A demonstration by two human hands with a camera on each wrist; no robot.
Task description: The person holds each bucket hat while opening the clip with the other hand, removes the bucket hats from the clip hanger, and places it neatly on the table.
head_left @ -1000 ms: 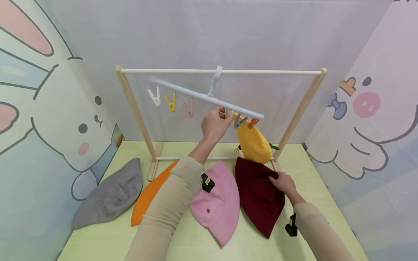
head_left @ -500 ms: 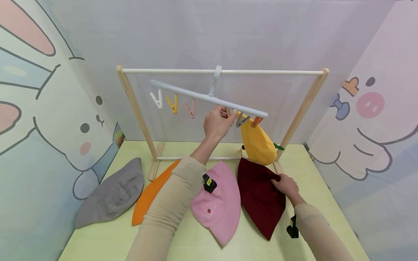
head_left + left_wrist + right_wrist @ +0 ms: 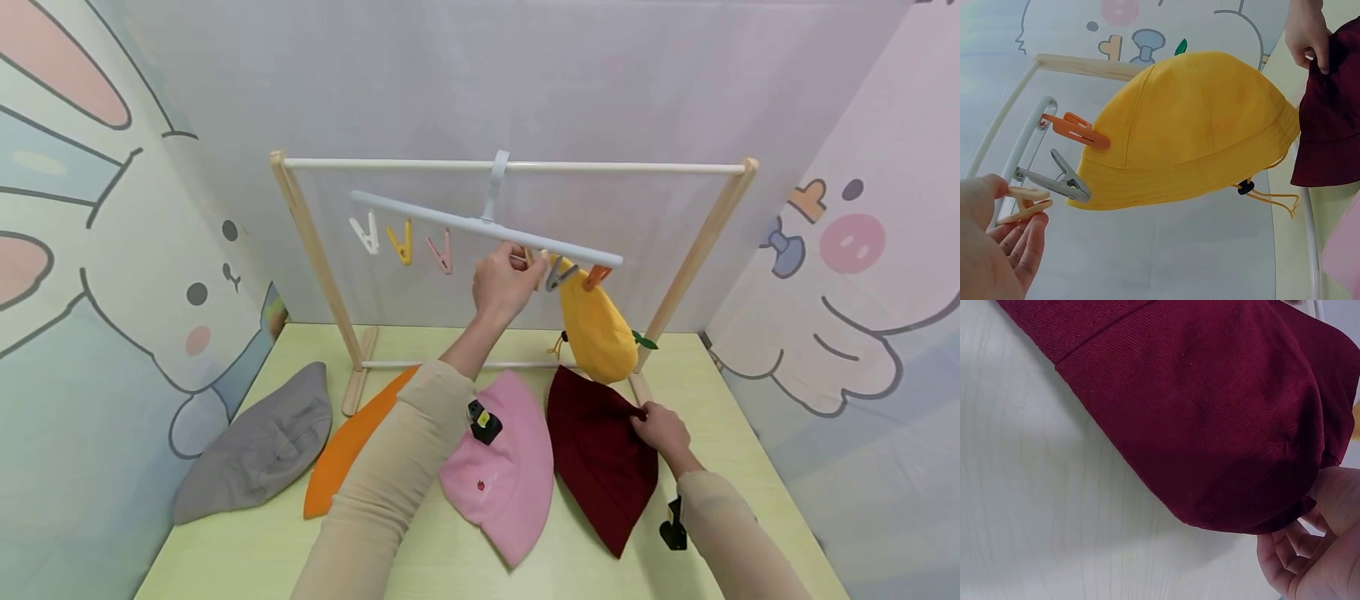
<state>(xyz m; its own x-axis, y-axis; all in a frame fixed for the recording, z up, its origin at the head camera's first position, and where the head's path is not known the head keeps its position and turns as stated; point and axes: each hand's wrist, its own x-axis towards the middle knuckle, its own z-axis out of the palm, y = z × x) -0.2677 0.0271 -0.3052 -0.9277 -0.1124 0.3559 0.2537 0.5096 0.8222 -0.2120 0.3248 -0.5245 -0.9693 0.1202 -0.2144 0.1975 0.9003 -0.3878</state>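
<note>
My left hand (image 3: 501, 285) pinches a light wooden clothespin (image 3: 1027, 203) under the pale blue hanger (image 3: 450, 223), thumb on one side and fingers on the other. Beside it, a grey clip (image 3: 1063, 182) and an orange clip (image 3: 1082, 132) grip the brim of the yellow hat (image 3: 1191, 119), which hangs from the hanger's lower right end. On the table, my right hand (image 3: 663, 432) grips the dark red hat (image 3: 1197, 412) by its right edge between thumb and fingers; the right wrist view shows the cloth bunched there.
White (image 3: 366, 233), yellow (image 3: 401, 243) and pink (image 3: 441, 252) clips hang from the hanger's left half. A wooden rack with a white top rail (image 3: 622, 167) carries the hanger. Pink (image 3: 498, 475), orange (image 3: 352, 442) and grey (image 3: 262, 446) hats lie on the table (image 3: 585, 575).
The hanger has levelled slightly, its left end dropping and its right end rising. The yellow hat and my left hand have shifted a little right. My right hand keeps its grip on the dark red hat.
</note>
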